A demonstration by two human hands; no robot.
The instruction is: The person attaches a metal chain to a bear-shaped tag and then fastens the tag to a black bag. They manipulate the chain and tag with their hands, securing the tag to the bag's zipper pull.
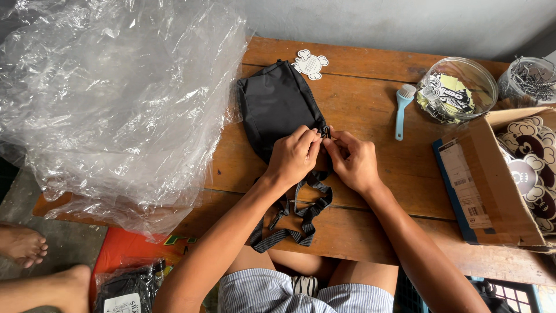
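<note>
A small black fabric bag [277, 107] lies on the wooden table [376, 122], its black webbing strap [301, 223] trailing over the near edge. My left hand [294, 155] presses on the bag's right edge with fingers pinched. My right hand [353, 162] meets it from the right, fingertips pinching a small dark zipper pull or ring [325, 132] at the bag's edge. Both hands touch each other at that spot.
A big heap of clear plastic sheeting [116, 98] covers the table's left. A white die-cut sticker [311, 63], a light-blue brush [402, 110], a clear bowl of stickers [457, 90], a jar of metal chains [531, 78] and an open cardboard box [498, 185] sit right. Another person's bare feet [35, 261] are bottom left.
</note>
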